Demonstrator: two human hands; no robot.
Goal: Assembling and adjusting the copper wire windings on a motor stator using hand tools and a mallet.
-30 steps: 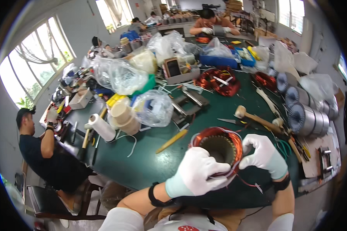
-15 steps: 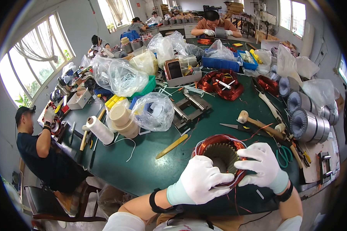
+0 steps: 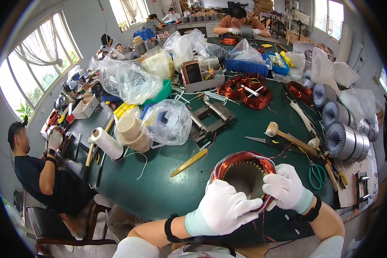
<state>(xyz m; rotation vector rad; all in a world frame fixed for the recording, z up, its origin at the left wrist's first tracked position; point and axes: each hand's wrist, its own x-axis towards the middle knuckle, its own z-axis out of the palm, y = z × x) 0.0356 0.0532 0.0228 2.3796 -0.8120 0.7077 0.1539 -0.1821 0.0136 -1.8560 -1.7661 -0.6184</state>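
Observation:
A motor stator (image 3: 244,178) stands on the green table before me. It has a ring of red copper windings around its slotted bore, and thin wires hang from its near side. My left hand (image 3: 223,208), in a white glove, is closed on the near left rim, with its index finger stretched along the near edge. At the right rim my right hand (image 3: 287,187), also gloved in white, bends its fingers over the windings. What the fingertips pinch there is partly hidden. Left of the stator lies a flat yellow wooden strip (image 3: 188,163).
Right of the stator are teal-handled scissors (image 3: 317,175), a wooden mallet (image 3: 292,139) and several bare stator cores (image 3: 346,141). Beyond lie a metal stand (image 3: 210,122), copper coils (image 3: 249,92), bagged parts and a white thread spool (image 3: 107,143). Co-workers sit at left and far across the table.
My right hand has shifted slightly left, its fingers now curled closer on the rim. The stator is tilted a little, showing more of its bore. My left hand stays on the near rim.

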